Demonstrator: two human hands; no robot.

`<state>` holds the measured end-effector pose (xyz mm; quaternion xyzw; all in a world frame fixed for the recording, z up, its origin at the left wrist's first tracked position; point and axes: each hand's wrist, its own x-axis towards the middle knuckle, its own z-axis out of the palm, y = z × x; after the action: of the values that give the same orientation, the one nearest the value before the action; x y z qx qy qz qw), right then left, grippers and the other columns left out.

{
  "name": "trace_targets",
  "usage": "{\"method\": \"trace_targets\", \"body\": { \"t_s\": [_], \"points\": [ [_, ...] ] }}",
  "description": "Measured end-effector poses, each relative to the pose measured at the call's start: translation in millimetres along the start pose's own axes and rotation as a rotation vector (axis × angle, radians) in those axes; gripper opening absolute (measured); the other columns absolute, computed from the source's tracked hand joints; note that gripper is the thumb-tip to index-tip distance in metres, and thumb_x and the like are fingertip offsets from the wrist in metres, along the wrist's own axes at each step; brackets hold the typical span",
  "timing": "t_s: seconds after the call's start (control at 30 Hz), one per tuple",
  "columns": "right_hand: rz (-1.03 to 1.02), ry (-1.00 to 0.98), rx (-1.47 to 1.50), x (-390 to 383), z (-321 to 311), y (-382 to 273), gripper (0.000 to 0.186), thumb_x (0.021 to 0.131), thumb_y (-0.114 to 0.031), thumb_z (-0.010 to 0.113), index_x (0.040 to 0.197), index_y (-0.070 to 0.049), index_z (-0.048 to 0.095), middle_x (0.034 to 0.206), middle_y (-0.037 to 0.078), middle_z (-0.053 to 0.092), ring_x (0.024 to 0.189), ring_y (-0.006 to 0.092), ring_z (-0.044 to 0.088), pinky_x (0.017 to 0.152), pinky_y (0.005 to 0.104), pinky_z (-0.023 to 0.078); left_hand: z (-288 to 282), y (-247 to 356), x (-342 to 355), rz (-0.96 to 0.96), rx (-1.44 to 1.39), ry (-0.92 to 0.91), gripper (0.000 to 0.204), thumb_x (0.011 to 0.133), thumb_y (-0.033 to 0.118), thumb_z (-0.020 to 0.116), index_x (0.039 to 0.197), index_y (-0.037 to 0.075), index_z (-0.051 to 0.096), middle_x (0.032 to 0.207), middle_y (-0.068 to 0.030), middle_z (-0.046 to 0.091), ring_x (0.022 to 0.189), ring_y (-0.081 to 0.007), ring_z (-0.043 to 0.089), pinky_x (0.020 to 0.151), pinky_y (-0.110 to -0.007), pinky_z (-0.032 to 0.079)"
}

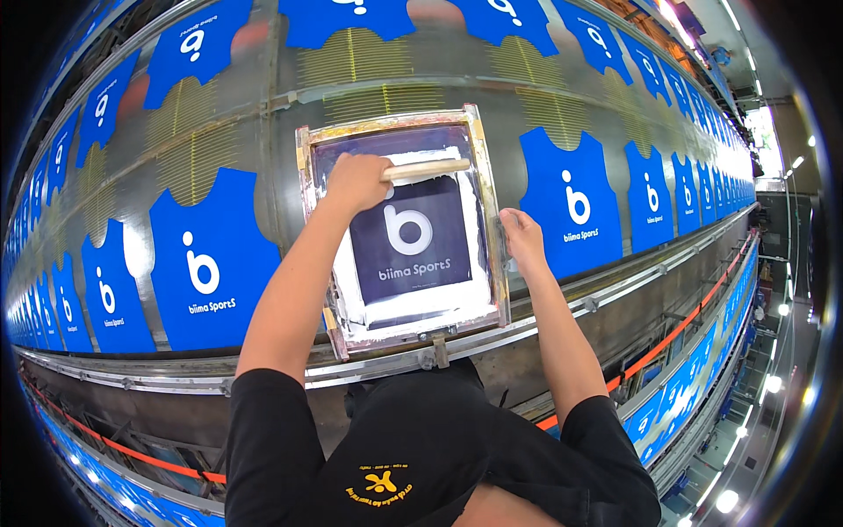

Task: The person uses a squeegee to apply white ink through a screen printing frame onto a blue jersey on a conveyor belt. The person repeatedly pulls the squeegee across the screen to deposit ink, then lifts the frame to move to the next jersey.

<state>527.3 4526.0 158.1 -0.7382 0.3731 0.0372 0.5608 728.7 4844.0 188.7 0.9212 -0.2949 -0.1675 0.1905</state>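
While my left hand grasps the squeegee, likely light, stiff, best centre-held, my right hand, grip unclear, meets the frame at right.

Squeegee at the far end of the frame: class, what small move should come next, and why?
Probably draw the beige squeegee nearer, across the dark panel: the left hand grips it by the panel's far edge, the white design lies on its near side, and the right hand is at the right side of the frame, perhaps steadying it.
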Motion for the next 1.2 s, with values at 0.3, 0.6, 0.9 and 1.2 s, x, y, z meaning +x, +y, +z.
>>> {"method": "trace_targets", "body": {
  "t_s": [0.3,0.6,0.9,1.2],
  "points": [
    [-0.149,0.059,0.017,-0.2,-1.8,-10.3,0.037,0.1,-0.032,0.077,0.117,0.001,0.077,0.109,0.011,0.077,0.098,0.0165,0.066,0.089,0.0318,0.051,100.2,67.6,-179.9,0.13,0.074,0.208,0.055,0.079,0.008,0.075,0.134,0.011,0.068,0.138,-0.0063,0.069,0.12,-0.0291,0.065,0.113,-0.05,0.042],
    [-0.36,0.236,0.056,-41.6,21.2,-35.1,0.035,0.1,-0.031,0.076,0.119,-0.001,0.077,0.106,0.009,0.076,0.094,0.0156,0.065,0.088,0.0326,0.052,108.7,93.3,-276.6,0.152,-0.008,0.297,0.057,0.078,0.007,0.076,0.135,0.009,0.068,0.138,-0.0074,0.07,0.129,-0.0266,0.064,0.114,-0.046,0.043],
    [-0.497,0.178,0.057,-121.2,234.7,-29.4,0.035,0.101,-0.032,0.075,0.119,-0.002,0.075,0.106,0.007,0.075,0.095,0.0143,0.064,0.087,0.0304,0.051,20.7,-76.9,-379.0,-0.001,0.014,0.173,0.055,0.081,0.01,0.076,0.136,0.014,0.071,0.137,-0.0034,0.073,0.128,-0.0229,0.067,0.115,-0.044,0.045],
    [-0.212,0.125,-0.007,-205.6,428.5,-31.1,0.032,0.1,-0.034,0.074,0.118,-0.008,0.075,0.088,0.003,0.069,0.071,0.0118,0.055,0.068,0.0313,0.047,-38.5,-235.4,-487.7,-0.01,0.098,0.105,0.058,0.074,0.001,0.074,0.13,0.012,0.071,0.132,-0.0075,0.074,0.123,-0.0282,0.067,0.113,-0.048,0.046]
  ]
}}
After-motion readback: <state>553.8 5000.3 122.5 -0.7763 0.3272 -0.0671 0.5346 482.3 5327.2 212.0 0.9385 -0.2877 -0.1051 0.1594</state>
